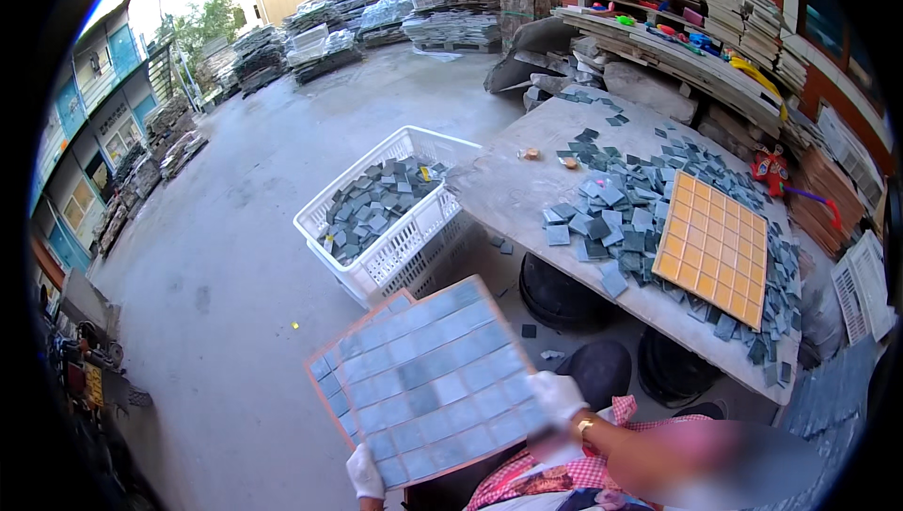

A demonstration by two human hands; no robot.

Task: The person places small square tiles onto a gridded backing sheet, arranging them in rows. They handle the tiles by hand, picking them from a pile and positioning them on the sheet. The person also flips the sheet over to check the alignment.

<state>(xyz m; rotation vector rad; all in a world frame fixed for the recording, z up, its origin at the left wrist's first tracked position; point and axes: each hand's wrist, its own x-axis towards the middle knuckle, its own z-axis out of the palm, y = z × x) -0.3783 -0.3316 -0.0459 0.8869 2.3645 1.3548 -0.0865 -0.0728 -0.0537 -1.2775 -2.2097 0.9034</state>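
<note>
Left hand [365, 473] and right hand [559, 398] gripping edges of stacked tile-filled panels [442, 351], apparently complete; orange grid tray [713, 250] on table [503, 172] unfilled, loose tiles [613, 196] remaining.

Right forearm [632, 455] partly blurred — lower tile panel [331, 386] mostly hidden

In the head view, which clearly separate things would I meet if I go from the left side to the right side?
Blue-and-white building → left gloved hand → right gloved hand → orange gridded tray → white slatted crate near the right edge.
</note>
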